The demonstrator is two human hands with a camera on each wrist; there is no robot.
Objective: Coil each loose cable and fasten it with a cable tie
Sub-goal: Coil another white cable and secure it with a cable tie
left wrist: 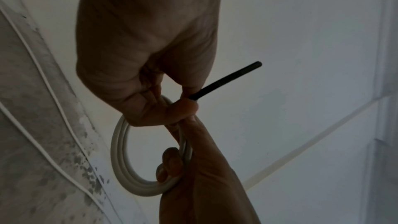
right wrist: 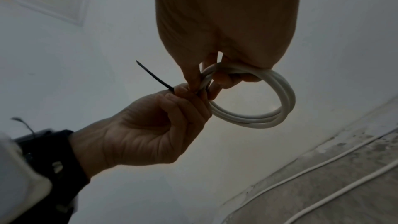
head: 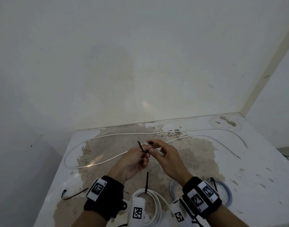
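My two hands meet above the middle of the table. The right hand (head: 151, 147) has its fingers hooked through a small white cable coil (right wrist: 277, 108), which also shows in the left wrist view as the coil (left wrist: 120, 159). A black cable tie (right wrist: 154, 76) is wrapped round the coil's strands. My left hand (head: 146, 153) pinches the tie close to the coil, and the tie's tail (head: 140, 145) sticks up and to the left. In the head view the hands hide most of the coil. A long loose white cable (head: 107, 158) lies spread over the table behind the hands.
A tied white coil (head: 155, 200) lies near my wrists, with a bluish coil (head: 225, 190) to its right. A spare black tie (head: 71, 194) lies at the front left. The stained table (head: 247, 177) meets the wall at the back and right; its left edge drops off.
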